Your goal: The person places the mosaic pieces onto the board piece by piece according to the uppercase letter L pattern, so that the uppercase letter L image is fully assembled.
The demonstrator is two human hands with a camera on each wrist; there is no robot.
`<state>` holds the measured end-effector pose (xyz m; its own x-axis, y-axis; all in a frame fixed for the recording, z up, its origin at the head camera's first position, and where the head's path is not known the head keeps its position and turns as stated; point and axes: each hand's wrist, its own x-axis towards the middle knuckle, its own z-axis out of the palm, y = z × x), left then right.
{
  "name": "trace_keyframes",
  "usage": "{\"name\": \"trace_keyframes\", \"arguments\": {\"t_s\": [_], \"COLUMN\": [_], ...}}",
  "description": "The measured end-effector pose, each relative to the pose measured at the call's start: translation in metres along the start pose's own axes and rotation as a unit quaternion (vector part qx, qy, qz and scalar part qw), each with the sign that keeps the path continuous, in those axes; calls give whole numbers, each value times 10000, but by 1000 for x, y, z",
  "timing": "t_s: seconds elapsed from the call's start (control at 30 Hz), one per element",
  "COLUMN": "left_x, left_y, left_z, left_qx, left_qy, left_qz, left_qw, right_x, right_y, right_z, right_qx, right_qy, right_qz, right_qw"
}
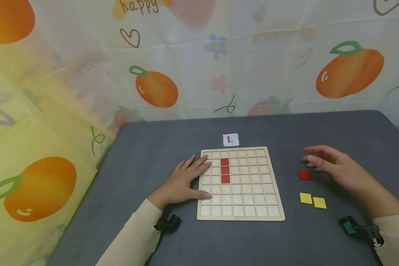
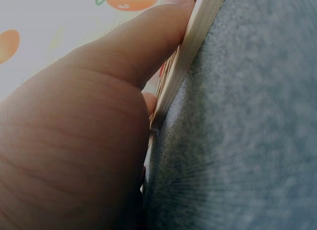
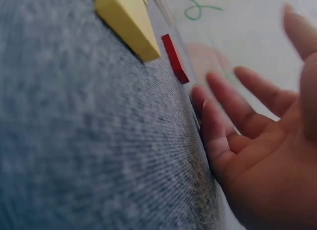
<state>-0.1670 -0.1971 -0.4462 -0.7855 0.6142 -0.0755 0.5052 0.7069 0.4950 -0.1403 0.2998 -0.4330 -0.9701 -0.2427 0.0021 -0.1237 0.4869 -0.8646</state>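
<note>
Board (image 1: 246, 189), pale and gridded, lies partly under your left hand (image 1: 186, 181), whose fingers are spread and rest on its left side. Three red tiles (image 1: 225, 170) fill neighbouring cells of one column, just right of those fingers. Your right hand (image 1: 332, 164) holds nothing, its fingers loosely bent; a single red tile (image 1: 304, 175) lies just on the near side of them, and two yellow tiles (image 1: 306, 198) lie farther toward you on the gray worktop (image 1: 173, 140). Beyond your left fingers, a small printed card (image 1: 231, 140) lies past the board's far edge.
</note>
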Motion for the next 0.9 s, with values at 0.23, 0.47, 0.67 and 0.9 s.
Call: {"name": "trace_keyframes", "arguments": {"t_s": [0.23, 0.47, 0.67, 0.9], "left_x": [-1, -1, 0, 0], "left_y": [1, 1, 1, 1], "left_z": [-1, -1, 0, 0], "left_qx": [-18, 13, 10, 10], "left_qy": [24, 15, 10, 16], "left_qz": [7, 13, -9, 10], "left_qw": [10000, 10000, 10000, 10000], "right_x": [0, 1, 2, 1], "right_y": [9, 10, 9, 3], "right_z": [2, 2, 6, 7], "right_qx": [-521, -1328, -1571, -1409], "right_qy": [-148, -191, -164, -271], "right_qz": [-277, -519, -659, -224], "right_qw": [9981, 9896, 9853, 9894]}}
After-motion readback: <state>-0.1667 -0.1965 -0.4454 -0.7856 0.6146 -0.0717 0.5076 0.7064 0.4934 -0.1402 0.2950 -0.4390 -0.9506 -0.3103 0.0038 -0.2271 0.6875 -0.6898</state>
